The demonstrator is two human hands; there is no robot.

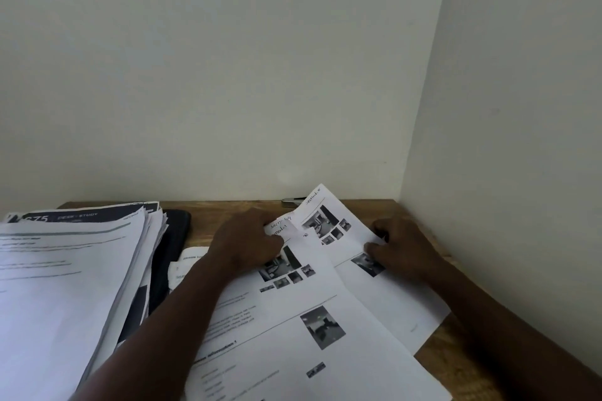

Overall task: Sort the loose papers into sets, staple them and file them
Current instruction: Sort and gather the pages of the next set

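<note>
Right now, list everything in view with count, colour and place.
paper stack: one, white with dark headers, table's left.
dark folder: one, black, beside the stack, partly under it.
printed sheets: several, white with grey photos, fanned at centre.
Section 6 sheet: one, white, rightmost, towards the back.
metal object: one, silver, by the back wall; maybe a stapler.
table: one, brown wood.
left hand: grips the centre sheets' top corner.
right hand: pinches the Section 6 sheet's edge.

A wooden counter point(208, 221) runs into the corner of the room, its far edge flush against a plain pale back wall point(211, 75) and its right end meeting a side wall point(521, 107). At the back left lies a flat dark case point(177, 228), possibly a padded cover; the dim light blurs its details.
</note>
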